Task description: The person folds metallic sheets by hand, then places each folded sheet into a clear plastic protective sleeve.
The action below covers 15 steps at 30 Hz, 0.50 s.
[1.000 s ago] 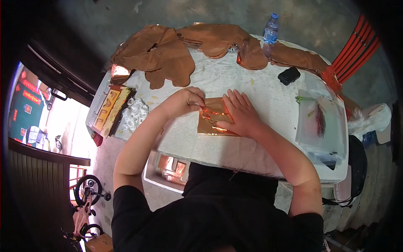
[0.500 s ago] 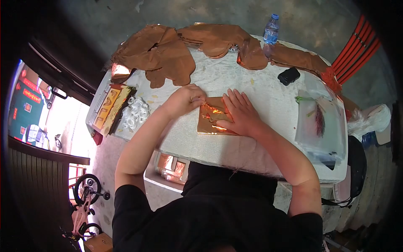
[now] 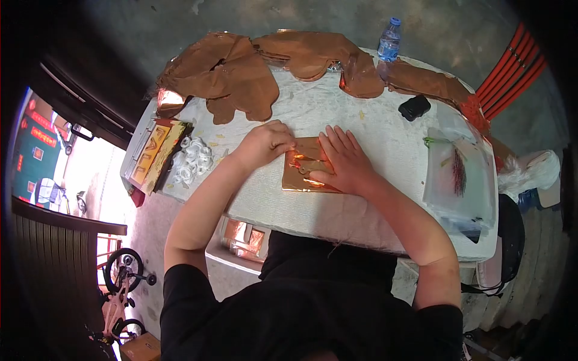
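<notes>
A square, shiny copper-coloured foil piece (image 3: 294,180) lies on the white-covered table before me. At its upper left corner my left hand (image 3: 266,144) is closed, the fingertips pinched on the foil's edge; whether anything else is in that pinch is hidden. My right hand (image 3: 346,163) rests flat over the foil's right side, fingers stretched out and thumb pointing left across it. Creases and a small raised bit with reddish glints show on the foil between the two hands.
Brown cut-out sheets (image 3: 241,78) line the far edge, beside a water bottle (image 3: 389,41). A black object (image 3: 414,107) sits right of centre. White rings (image 3: 194,161) and a yellow-gold stack (image 3: 155,155) lie left; a clear plastic sheet (image 3: 442,195) with dark thin sticks (image 3: 459,171) lies right.
Both hands stay in nearly the same place on the foil. The glints on its surface look slightly different, and the whole view has shifted a little.
</notes>
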{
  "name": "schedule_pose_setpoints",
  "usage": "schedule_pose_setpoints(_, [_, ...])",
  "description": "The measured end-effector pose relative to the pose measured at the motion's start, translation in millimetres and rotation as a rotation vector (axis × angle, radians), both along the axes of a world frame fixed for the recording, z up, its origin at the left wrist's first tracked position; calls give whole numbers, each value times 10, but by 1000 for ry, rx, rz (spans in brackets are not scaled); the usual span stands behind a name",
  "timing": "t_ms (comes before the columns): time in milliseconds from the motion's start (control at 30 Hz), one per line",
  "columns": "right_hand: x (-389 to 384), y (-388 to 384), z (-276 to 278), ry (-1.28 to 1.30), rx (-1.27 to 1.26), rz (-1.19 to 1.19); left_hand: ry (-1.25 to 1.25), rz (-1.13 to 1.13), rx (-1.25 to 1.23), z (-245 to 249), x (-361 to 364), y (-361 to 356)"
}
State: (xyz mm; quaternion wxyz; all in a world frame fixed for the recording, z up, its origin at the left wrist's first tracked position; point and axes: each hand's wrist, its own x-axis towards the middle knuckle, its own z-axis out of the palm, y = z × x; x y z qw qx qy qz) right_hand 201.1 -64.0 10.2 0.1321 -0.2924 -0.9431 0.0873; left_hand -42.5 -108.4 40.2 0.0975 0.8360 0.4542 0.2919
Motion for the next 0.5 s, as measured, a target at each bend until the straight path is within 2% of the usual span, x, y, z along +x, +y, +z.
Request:
schedule_pose_setpoints(233, [-4,1,-12,-9,2,-4,-73,15,-184,-2,-17,75])
schedule_pose_setpoints(500, [5,11,-18,0,17,14,-138,-22,-133,-106,2,-50])
